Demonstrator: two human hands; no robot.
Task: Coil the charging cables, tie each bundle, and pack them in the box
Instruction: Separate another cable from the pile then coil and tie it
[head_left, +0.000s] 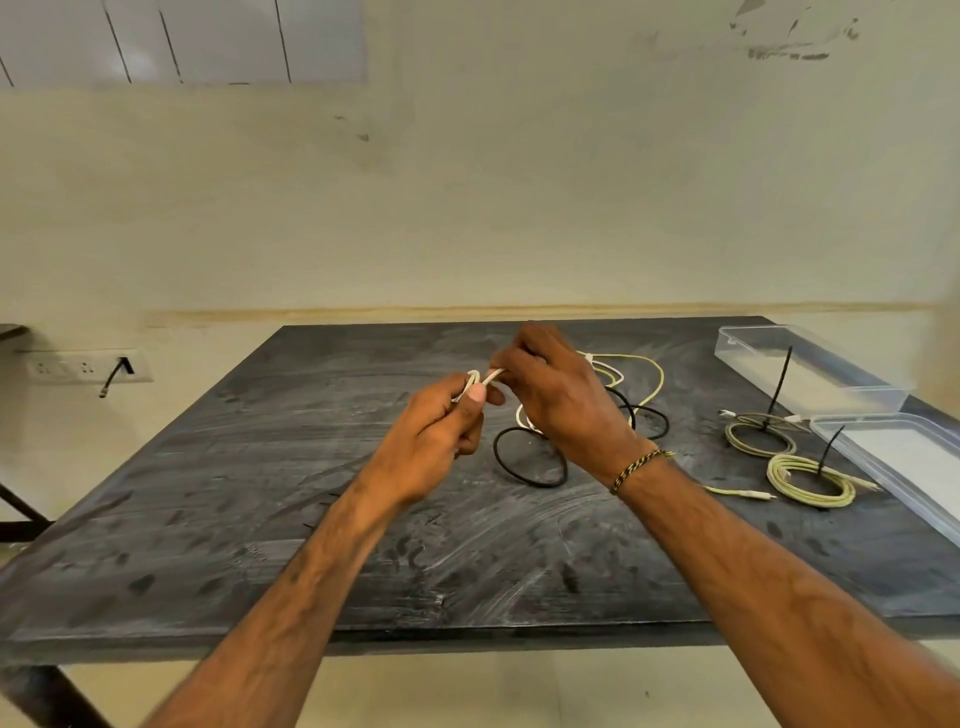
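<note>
Head view: left hand (434, 436) and right hand (558, 395) both pinch a pale braided charging cable (485, 379) above the dark bench (260, 493).

A bare workroom, set up for packing cables

A scuffed dark table (260, 519) stands against a plain, stained cream wall (519, 208) with a switch-and-socket strip (85, 366) low on the left (one black plug in it); on the table lie tied cable coils (810, 486), loose cables (644, 384) and clear plastic boxes (810, 374), with no furnishing of a home or shop in view.
</note>
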